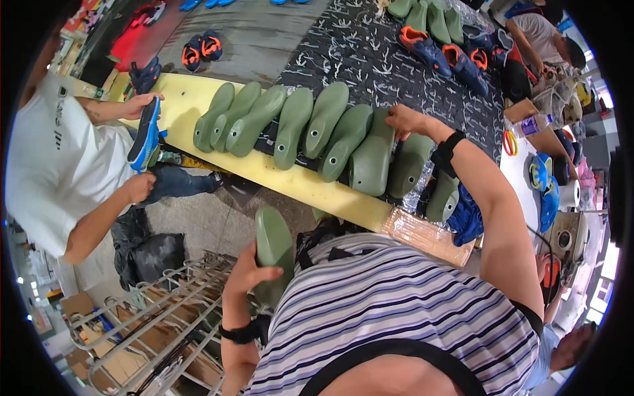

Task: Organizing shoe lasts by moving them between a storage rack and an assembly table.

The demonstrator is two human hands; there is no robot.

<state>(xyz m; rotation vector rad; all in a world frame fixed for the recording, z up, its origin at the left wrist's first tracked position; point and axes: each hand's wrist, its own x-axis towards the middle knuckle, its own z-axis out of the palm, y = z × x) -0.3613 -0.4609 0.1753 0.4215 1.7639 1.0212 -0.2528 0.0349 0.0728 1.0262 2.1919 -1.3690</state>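
Note:
Several green shoe lasts lie in a slanting row along the front of the work table, most with a small round hole near the closer end. At the right part of the row, my right hand [408, 122] has its fingers closed on the far end of one shoe last [371, 162]. Another shoe last [411, 165] lies just to the right of it. Low on the left, beside my body, my left hand [249, 272] grips a separate green shoe last [274, 237], its narrow end pointing up.
A metal wire rack [152, 317] stands at lower left. Across the table's left end, a co-worker in a white shirt [69, 165] holds a blue shoe [145, 135]. Dark shoes with orange linings [429, 53] and more lasts [436, 20] sit at the far right.

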